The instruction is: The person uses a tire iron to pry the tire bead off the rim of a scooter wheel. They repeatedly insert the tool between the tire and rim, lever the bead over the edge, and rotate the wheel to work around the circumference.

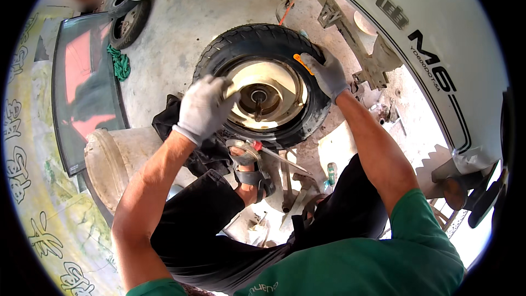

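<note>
Over the tyre's (249, 42) left edge: left hand (204, 111), thumb and fingers spread | upper-right edge: right hand (327, 74) touching, beside orange strip (303, 64); cannot tell whether it pinches

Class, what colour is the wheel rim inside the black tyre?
The wheel rim is cream, seen best in the head view.

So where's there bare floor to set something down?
The widest bare patch is the floor bordered by the large wheel on the right and the small wheel and green cloth on the left. It's crowded on the large wheel's near side, with a sandalled foot and metal pieces, and rightward, by the metal frame.
</note>
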